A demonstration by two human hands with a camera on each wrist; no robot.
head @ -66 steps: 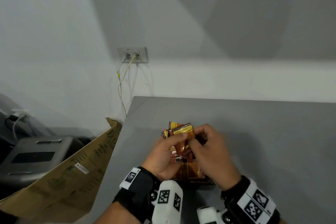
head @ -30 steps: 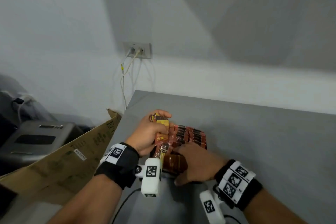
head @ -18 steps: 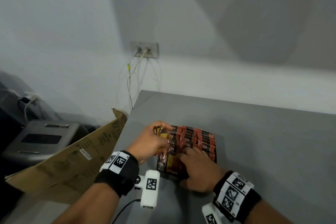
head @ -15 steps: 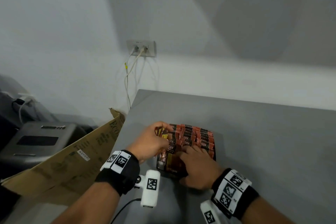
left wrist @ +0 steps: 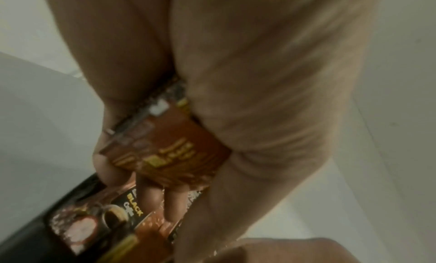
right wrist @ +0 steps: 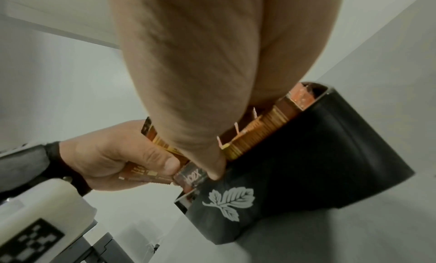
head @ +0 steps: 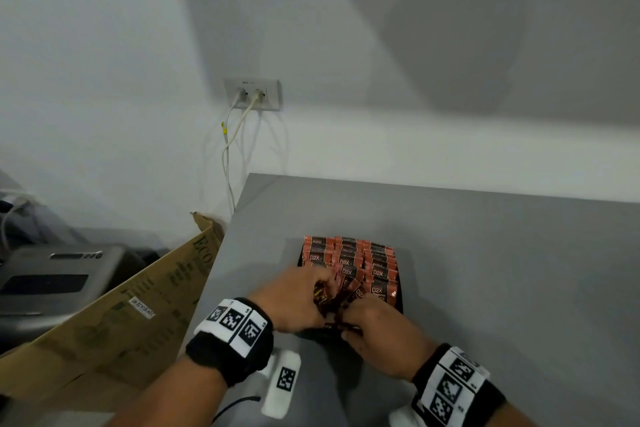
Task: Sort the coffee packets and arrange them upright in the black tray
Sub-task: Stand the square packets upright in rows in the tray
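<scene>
Both forearms reach forward side by side, each wrist wrapped in a black band with white tags. The left hand (head: 294,302) has its fingers curled and thumb pressed down, pinching brown packets (left wrist: 165,151). The right hand (head: 377,336) lies knuckles-up just beside it, thumb tip touching a packet; whether its hidden fingers grip anything is unclear.
</scene>
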